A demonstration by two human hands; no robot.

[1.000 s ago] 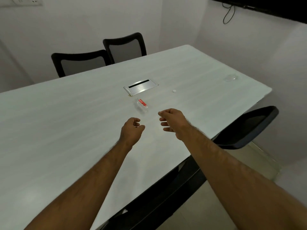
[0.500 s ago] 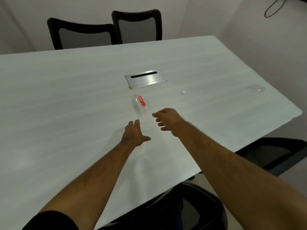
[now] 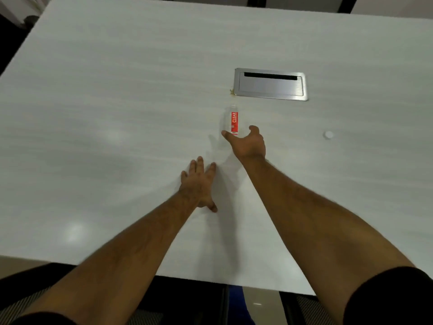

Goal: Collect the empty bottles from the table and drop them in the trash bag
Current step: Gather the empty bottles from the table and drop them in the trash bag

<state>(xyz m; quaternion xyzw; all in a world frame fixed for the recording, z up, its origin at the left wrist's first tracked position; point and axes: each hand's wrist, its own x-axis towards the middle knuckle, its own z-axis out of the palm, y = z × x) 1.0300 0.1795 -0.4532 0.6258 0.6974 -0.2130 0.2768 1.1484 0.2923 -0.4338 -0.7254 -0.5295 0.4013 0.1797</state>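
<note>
A clear plastic bottle (image 3: 230, 119) with a red label lies on its side on the white table (image 3: 117, 102), pointing away from me. My right hand (image 3: 248, 143) is at the bottle's near end, thumb and fingers spread apart on either side of it, nothing gripped. My left hand (image 3: 199, 184) lies flat on the table, palm down, fingers apart, a hand's width nearer and to the left of the bottle. No trash bag is in view.
A metal cable hatch (image 3: 270, 84) is set in the table just beyond the bottle. A small white bottle cap (image 3: 328, 134) lies to the right. Dark chair seats (image 3: 35, 296) show under the near table edge.
My right hand has reached forward to the bottle's near end and opened. My left hand has flattened onto the table. My view has tilted down and moved closer over the table.
</note>
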